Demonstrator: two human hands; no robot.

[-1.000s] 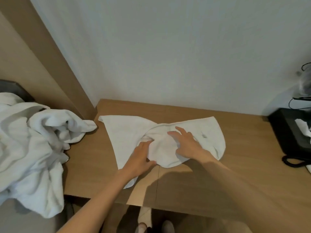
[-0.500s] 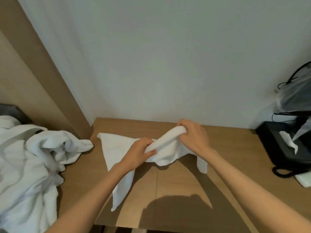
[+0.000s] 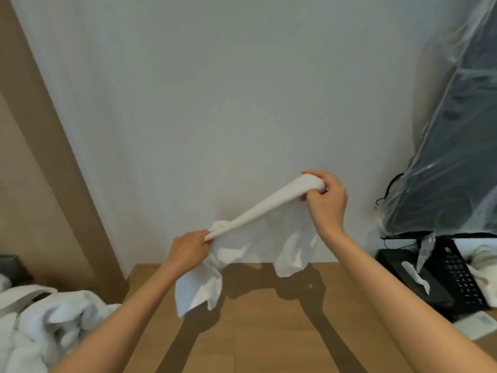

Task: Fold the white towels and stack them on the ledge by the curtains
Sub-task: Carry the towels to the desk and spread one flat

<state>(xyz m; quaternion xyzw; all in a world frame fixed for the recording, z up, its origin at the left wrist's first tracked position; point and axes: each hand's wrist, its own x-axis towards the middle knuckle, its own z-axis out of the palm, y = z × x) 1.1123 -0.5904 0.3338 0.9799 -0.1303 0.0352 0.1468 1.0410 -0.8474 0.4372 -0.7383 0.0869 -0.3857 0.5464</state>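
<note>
A small white towel [image 3: 258, 235] hangs in the air above the wooden table [image 3: 269, 332], stretched along one edge between both hands. My left hand [image 3: 188, 251] grips the lower left end of that edge. My right hand [image 3: 326, 203] pinches the other end, held higher and to the right in front of the white wall. The rest of the towel droops in loose folds below, clear of the tabletop. A heap of unfolded white towels [image 3: 45, 329] lies at the lower left.
A black tissue box [image 3: 414, 281] and a black telephone [image 3: 462, 275] stand at the table's right end, under a dark screen wrapped in plastic [image 3: 457, 146]. A wooden panel [image 3: 53, 146] rises on the left.
Both hands gathered the towel off the table and lifted it into the air. My right hand rose higher and moved right, pulling the top edge taut. The view tilted upward.
</note>
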